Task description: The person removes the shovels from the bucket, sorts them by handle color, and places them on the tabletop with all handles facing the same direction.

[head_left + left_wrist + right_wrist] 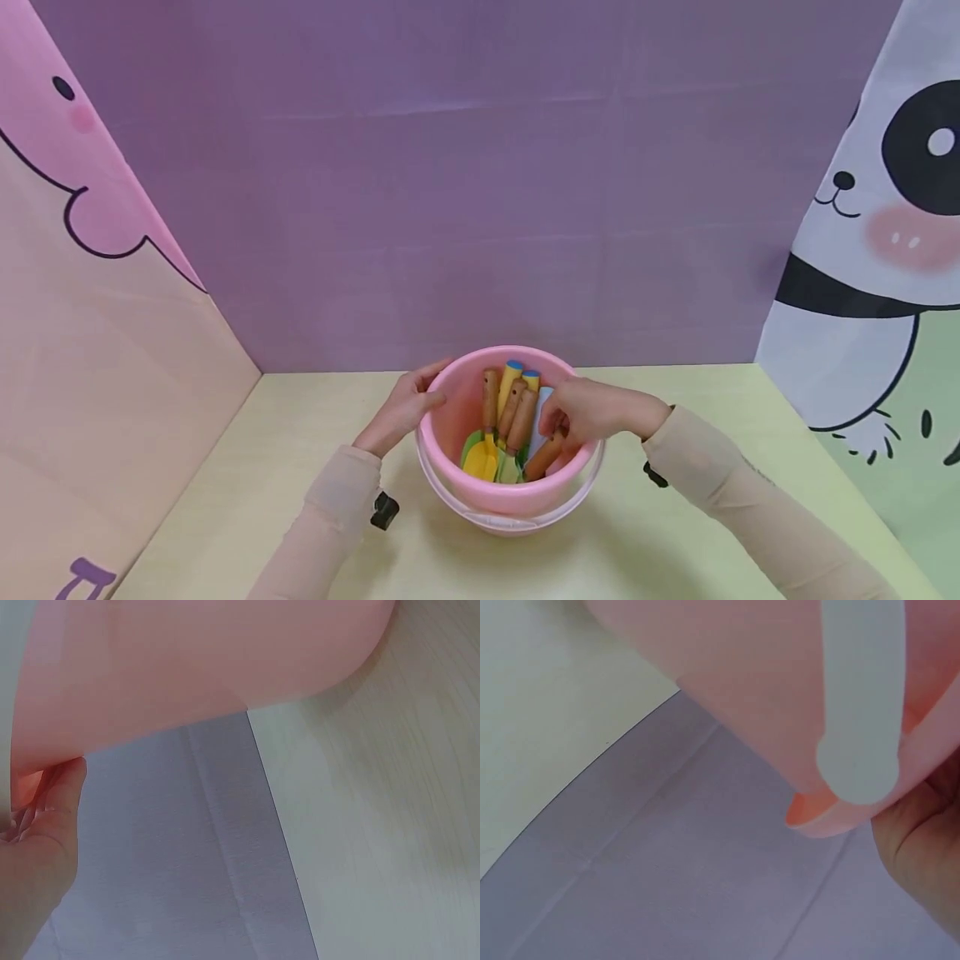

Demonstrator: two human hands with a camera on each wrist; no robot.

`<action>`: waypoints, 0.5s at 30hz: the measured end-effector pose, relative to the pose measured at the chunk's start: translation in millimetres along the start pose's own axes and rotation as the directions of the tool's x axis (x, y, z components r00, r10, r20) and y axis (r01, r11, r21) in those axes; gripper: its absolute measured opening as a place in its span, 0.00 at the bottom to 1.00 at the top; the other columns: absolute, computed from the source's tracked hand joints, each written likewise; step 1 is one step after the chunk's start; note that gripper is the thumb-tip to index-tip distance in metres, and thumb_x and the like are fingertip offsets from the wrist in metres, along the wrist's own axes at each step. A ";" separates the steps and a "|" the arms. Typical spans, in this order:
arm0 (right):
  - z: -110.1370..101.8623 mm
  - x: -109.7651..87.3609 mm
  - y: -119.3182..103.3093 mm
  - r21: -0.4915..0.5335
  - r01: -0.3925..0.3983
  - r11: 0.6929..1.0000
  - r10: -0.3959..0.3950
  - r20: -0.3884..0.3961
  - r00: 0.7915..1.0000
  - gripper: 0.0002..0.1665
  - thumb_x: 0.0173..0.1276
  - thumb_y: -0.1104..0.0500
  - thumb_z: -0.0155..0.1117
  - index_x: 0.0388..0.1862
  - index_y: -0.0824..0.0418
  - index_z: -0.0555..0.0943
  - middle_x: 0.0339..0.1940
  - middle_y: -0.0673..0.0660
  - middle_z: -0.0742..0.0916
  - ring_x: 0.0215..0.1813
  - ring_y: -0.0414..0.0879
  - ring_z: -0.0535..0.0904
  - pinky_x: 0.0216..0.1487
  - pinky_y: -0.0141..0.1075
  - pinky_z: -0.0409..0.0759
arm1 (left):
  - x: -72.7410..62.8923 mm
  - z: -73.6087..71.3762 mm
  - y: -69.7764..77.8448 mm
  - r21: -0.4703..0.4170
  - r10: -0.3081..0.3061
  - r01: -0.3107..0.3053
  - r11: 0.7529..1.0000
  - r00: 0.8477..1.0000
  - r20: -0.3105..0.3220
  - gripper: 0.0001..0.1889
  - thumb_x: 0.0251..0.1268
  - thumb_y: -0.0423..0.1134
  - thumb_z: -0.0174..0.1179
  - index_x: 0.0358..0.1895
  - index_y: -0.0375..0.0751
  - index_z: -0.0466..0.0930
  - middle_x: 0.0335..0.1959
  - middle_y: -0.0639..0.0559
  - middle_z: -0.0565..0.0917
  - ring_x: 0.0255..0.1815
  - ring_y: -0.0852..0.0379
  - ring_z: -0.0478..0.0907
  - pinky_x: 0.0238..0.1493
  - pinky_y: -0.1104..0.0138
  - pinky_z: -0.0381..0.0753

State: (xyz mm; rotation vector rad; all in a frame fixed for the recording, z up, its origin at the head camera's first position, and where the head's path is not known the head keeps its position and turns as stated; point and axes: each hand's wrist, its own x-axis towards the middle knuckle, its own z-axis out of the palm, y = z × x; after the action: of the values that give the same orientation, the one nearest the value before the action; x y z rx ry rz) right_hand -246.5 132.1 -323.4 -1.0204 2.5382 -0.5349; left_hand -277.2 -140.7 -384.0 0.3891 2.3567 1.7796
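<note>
The counter has a pale, matte wood-grain surface; a creased purple sheet stands behind it. The bucket is smooth pink plastic, round and tapered, with a thick rolled rim. Its handle is a pale curved band that hangs low across the front wall. Left hand: the thumb crosses the rim and the fingers lie along the outer wall, closed to wall thickness — the bucket is gripped at its left side. Right hand: it reaches over the right rim into the bucket with fingers curled, and appears to pinch the upper end of a slanted tool with a rounded wooden grip; fingertip contact is partly hidden. The bucket stands upright on the counter, near the sheet. Inside are three more wooden grips, leaning upward, a glossy yellow scoop, a light-green blade, two blue-ended yellow rods and a pale-blue piece beside the right fingers.
</note>
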 end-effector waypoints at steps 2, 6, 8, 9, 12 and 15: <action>0.5 0.9 0.8 -0.013 0.012 1.000 -0.012 -0.002 1.000 0.08 0.49 0.67 0.70 0.31 0.62 0.84 0.24 0.47 0.84 0.27 0.36 0.75 0.31 0.26 0.77 | 0.0 -0.1 0.6 0.003 0.004 -0.004 1.000 1.000 0.009 0.30 0.59 0.30 0.48 0.68 0.41 0.59 0.63 0.40 0.70 0.50 0.47 0.78 0.44 0.63 0.81; 0.3 1.8 2.5 -0.033 0.034 0.999 -0.035 -0.045 0.998 0.06 0.49 0.65 0.70 0.30 0.61 0.85 0.24 0.46 0.84 0.27 0.35 0.75 0.31 0.25 0.77 | 1.9 -0.8 1.6 -0.005 0.010 -0.010 1.000 1.000 0.007 0.30 0.58 0.30 0.48 0.68 0.41 0.60 0.63 0.40 0.69 0.51 0.46 0.77 0.45 0.62 0.81; 0.2 2.3 3.4 -0.042 0.048 0.998 -0.051 -0.072 0.996 0.06 0.50 0.64 0.70 0.29 0.59 0.85 0.23 0.46 0.84 0.27 0.35 0.75 0.31 0.25 0.77 | 2.4 -1.4 1.8 -0.005 0.009 -0.009 1.000 1.000 0.001 0.30 0.58 0.30 0.48 0.68 0.42 0.60 0.64 0.41 0.69 0.53 0.46 0.76 0.46 0.62 0.81; 0.1 2.4 3.6 -0.041 0.052 0.998 -0.056 -0.084 0.995 0.06 0.50 0.64 0.70 0.29 0.59 0.86 0.23 0.45 0.84 0.27 0.35 0.75 0.31 0.25 0.77 | 2.5 -1.7 1.7 -0.005 0.008 -0.008 1.000 1.000 0.001 0.30 0.59 0.30 0.48 0.68 0.42 0.60 0.64 0.41 0.69 0.53 0.46 0.75 0.46 0.62 0.81; 0.5 3.5 4.9 -0.025 0.072 0.997 -0.075 -0.115 0.991 0.06 0.50 0.63 0.70 0.30 0.58 0.86 0.24 0.45 0.84 0.28 0.35 0.75 0.32 0.25 0.77 | 2.4 -1.6 0.8 -0.012 0.005 -0.005 1.000 1.000 -0.009 0.30 0.59 0.30 0.48 0.68 0.41 0.60 0.64 0.41 0.69 0.54 0.45 0.75 0.47 0.62 0.80; 1.7 4.7 6.4 0.023 0.079 0.997 -0.075 -0.138 0.988 0.08 0.50 0.63 0.71 0.32 0.59 0.86 0.27 0.47 0.86 0.30 0.34 0.77 0.33 0.25 0.77 | 2.1 -0.5 -1.0 -0.021 0.009 -0.010 1.000 1.000 -0.014 0.30 0.59 0.30 0.48 0.68 0.40 0.60 0.64 0.40 0.68 0.55 0.45 0.74 0.48 0.62 0.80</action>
State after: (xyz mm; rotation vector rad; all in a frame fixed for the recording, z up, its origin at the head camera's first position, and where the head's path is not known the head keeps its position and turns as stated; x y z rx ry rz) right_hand -252.6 132.7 -328.7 -1.1108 2.6103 -0.6825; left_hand -279.4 -140.8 -384.7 0.3865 2.3479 1.8155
